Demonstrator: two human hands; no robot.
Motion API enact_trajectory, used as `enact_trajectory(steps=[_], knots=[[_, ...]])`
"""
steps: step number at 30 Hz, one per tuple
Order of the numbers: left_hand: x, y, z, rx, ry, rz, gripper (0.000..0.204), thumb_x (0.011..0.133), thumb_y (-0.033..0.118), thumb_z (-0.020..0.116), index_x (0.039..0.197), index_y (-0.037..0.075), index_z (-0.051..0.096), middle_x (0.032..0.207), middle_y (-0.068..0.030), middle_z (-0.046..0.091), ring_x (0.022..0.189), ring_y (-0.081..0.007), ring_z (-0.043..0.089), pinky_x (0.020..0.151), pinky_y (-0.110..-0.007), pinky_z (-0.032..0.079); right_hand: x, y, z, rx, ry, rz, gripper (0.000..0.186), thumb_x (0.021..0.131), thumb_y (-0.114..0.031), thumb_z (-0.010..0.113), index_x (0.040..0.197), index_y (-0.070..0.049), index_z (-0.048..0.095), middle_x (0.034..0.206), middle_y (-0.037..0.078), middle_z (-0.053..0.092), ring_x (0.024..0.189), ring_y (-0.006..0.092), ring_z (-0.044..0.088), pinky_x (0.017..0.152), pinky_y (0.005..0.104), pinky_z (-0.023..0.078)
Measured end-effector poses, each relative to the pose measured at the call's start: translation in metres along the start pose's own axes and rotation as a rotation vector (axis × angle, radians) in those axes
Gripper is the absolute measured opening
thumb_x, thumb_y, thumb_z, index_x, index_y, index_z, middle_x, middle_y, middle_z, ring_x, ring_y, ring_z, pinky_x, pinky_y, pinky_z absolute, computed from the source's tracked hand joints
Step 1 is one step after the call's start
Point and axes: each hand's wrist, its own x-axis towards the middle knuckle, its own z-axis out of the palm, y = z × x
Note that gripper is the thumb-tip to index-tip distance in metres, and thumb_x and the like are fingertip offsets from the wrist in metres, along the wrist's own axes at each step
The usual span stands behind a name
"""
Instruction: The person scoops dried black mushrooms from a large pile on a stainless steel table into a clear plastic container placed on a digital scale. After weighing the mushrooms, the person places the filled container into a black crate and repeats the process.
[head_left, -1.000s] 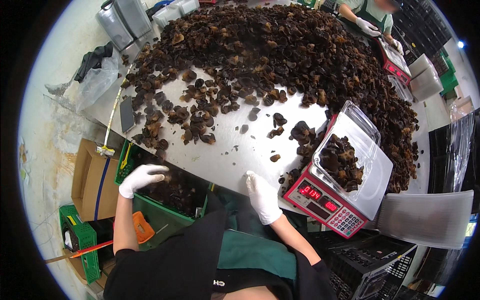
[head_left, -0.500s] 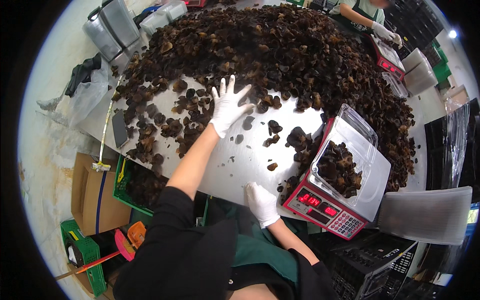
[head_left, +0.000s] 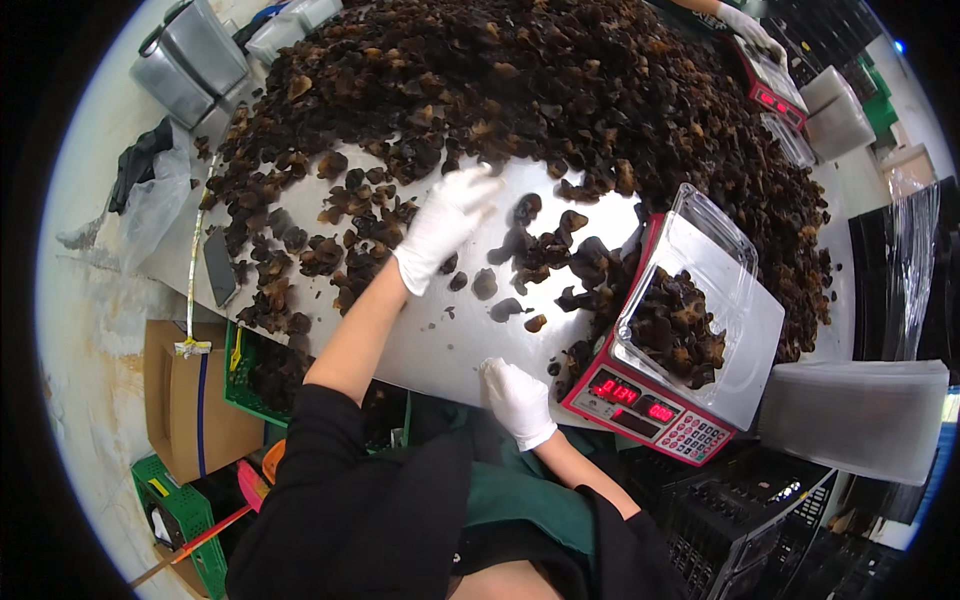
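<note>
Dark brown wood ear mushrooms (head_left: 480, 70) lie in a wide heap over a metal table (head_left: 420, 350). My left hand (head_left: 447, 225), in a white glove, is over the bare metal at the heap's near edge. Its fingers are half bent toward the right, and I see nothing held. Loose mushroom pieces (head_left: 540, 255) lie to its right. My right hand (head_left: 518, 403), also gloved, rests loosely curled at the table's front edge with nothing showing in it. Beside it stands a red digital scale (head_left: 650, 415), bearing a clear plastic box (head_left: 735, 345) with mushrooms inside.
Stacked clear lids or trays (head_left: 855, 415) stand right of the scale, above black crates (head_left: 740, 530). At left are a dark flat object (head_left: 219, 268), a cardboard box (head_left: 205, 400) and green crates (head_left: 190, 515). Across the table, a co-worker's gloved hand (head_left: 752, 32) is at a second scale (head_left: 775, 95).
My left hand has drawn slightly nearer, its spread fingers now bent and turned rightward. More loose mushroom pieces lie on the metal between it and the scale. My right hand has hardly moved.
</note>
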Motion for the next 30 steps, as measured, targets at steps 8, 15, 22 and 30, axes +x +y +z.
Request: enact_trajectory(steps=[8, 15, 22, 30], knots=[[-0.003, 0.025, 0.005, 0.02, -0.057, 0.104, 0.019, 0.085, 0.014, 0.071, 0.102, 0.006, 0.071, 0.099, -0.0093, 0.069, 0.091, -0.0293, 0.064, 0.08, -0.036, 0.052, 0.002, 0.001, -0.003, 0.047, 0.004, 0.031, 0.009, 0.088, -0.009, 0.065, 0.097, -0.01, 0.063, 0.076, 0.011, 0.063, 0.065, 0.0309, 0.064, 0.058, 0.0393, 0.052], [-0.052, 0.018, -0.01, 0.09, -0.028, 0.049, 0.04, 0.08, 0.02, 0.076, 0.116, 0.005, 0.068, 0.117, -0.0166, 0.065, 0.106, -0.0328, 0.061, 0.093, -0.04, 0.049, 0.019, -0.001, -0.003, 0.177, 0.222, 0.236, 0.016, 0.092, -0.008, 0.061, 0.108, -0.004, 0.06, 0.09, 0.016, 0.066, 0.081, 0.0358, 0.067, 0.071, 0.0389, 0.055], [-0.087, 0.045, 0.004, 0.163, -0.157, -0.049, 0.052, 0.077, 0.028, 0.078, 0.124, 0.01, 0.066, 0.125, -0.0164, 0.06, 0.116, -0.0331, 0.053, 0.099, -0.042, 0.044, 0.062, 0.011, 0.011, -0.121, 0.18, 0.32, 0.02, 0.095, -0.01, 0.054, 0.112, 0.0, 0.054, 0.086, 0.016, 0.066, 0.073, 0.0359, 0.067, 0.062, 0.043, 0.054], [-0.107, 0.035, 0.032, -0.301, 0.084, -0.168, 0.024, 0.081, -0.001, 0.071, 0.104, 0.0, 0.066, 0.095, -0.0114, 0.067, 0.084, -0.023, 0.064, 0.075, -0.032, 0.052, 0.039, -0.016, -0.036, -0.042, 0.247, 0.149, 0.008, 0.091, -0.014, 0.061, 0.089, -0.007, 0.059, 0.077, 0.014, 0.063, 0.065, 0.0308, 0.065, 0.057, 0.0407, 0.052]])
